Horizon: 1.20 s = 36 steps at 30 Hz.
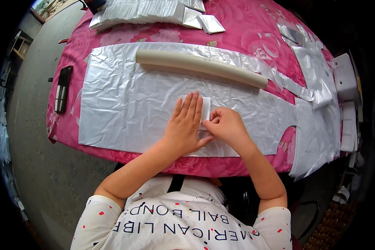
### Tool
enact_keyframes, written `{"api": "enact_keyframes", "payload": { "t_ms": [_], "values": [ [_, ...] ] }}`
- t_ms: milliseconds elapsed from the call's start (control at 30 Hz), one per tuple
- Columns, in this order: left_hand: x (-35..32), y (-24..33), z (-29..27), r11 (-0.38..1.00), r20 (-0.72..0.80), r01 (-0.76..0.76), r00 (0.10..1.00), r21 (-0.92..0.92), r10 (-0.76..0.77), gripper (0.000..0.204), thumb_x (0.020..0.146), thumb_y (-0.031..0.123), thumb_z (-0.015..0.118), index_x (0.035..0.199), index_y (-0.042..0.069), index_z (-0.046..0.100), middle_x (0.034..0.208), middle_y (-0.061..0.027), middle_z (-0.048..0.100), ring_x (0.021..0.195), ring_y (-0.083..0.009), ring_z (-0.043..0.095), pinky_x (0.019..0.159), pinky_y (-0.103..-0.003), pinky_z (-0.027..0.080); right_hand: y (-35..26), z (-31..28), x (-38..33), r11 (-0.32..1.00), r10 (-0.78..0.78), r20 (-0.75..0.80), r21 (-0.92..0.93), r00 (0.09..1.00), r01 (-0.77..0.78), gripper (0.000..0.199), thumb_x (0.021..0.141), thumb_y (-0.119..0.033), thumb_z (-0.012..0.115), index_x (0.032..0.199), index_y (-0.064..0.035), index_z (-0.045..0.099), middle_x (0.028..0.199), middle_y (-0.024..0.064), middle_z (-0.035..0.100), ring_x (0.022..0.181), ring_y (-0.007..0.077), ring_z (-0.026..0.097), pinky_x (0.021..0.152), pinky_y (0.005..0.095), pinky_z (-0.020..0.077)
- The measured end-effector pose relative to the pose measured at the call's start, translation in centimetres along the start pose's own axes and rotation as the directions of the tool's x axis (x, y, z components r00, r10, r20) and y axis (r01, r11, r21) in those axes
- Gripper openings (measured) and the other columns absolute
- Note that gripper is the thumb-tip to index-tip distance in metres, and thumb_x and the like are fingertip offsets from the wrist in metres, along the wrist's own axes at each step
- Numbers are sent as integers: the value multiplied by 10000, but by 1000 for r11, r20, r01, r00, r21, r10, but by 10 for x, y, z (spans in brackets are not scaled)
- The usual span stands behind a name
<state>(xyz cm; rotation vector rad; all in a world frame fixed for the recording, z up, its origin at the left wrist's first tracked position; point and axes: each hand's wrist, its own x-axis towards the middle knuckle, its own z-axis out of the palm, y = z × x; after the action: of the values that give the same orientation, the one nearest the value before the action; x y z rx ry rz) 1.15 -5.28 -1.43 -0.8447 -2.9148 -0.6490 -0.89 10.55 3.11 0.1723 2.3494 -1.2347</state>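
A large thin white plastic bag (116, 100) lies spread and wrinkled before me, its right end cut in a curve like a carrier bag's handle. My left hand (182, 125) rests flat on it, fingers stretched out and pointing away from me. Under and beside those fingers is a small white folded piece of plastic (206, 107), mostly covered. My right hand (227, 126) is curled, thumb and forefinger pinching at the right edge of that piece. Across the far part of the bag lies a long beige tube (200, 66), touched by neither hand.
A pink flowered cloth (221, 166) covers the table. Stacks of folded white plastic packets (141, 14) stand at the back. More loose plastic bags (316, 129) hang over the right edge, near white boxes (346, 77). A black object (63, 89) lies at the left edge.
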Motion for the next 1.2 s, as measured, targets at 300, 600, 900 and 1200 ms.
{"api": "enact_keyframes", "payload": {
  "t_ms": [300,600,900,1200],
  "values": [
    [-6,-7,-8,970,-257,-29,966,-241,-35,846,816,411,567,1397,-56,167,1439,-251,212,1361,-348,177,1101,-450,109,-5,-15,-19,773,-366,-45,-571,930,276,450,660,-211,744,1014,-3,558,877,135,620,838,294,592,728,389,463],
    [-149,-11,-51,-149,557,537,809,-830,-189,336,934,133,474,1229,-27,481,1080,-154,616,1040,-216,587,942,-348,443,2,67,21,579,-720,-3,-555,694,597,793,835,-450,548,1389,23,235,1427,212,264,1336,353,225,1095,453,161],
    [-204,-10,-23,-511,650,402,492,-760,-580,191,868,53,543,1012,-58,602,912,-124,647,795,-157,624,703,-242,500,-1,162,-65,565,-719,372,-179,587,805,710,884,-402,480,1399,11,219,1463,220,180,1382,346,94,1097,487,54],
    [-145,3,-69,891,-28,226,966,-394,-258,155,681,45,707,829,17,672,710,-126,660,649,-213,660,590,-287,519,-23,91,-53,393,-634,569,-345,523,852,237,798,-213,595,970,-50,606,1278,133,465,1334,294,251,1067,562,82]
  ]
}}
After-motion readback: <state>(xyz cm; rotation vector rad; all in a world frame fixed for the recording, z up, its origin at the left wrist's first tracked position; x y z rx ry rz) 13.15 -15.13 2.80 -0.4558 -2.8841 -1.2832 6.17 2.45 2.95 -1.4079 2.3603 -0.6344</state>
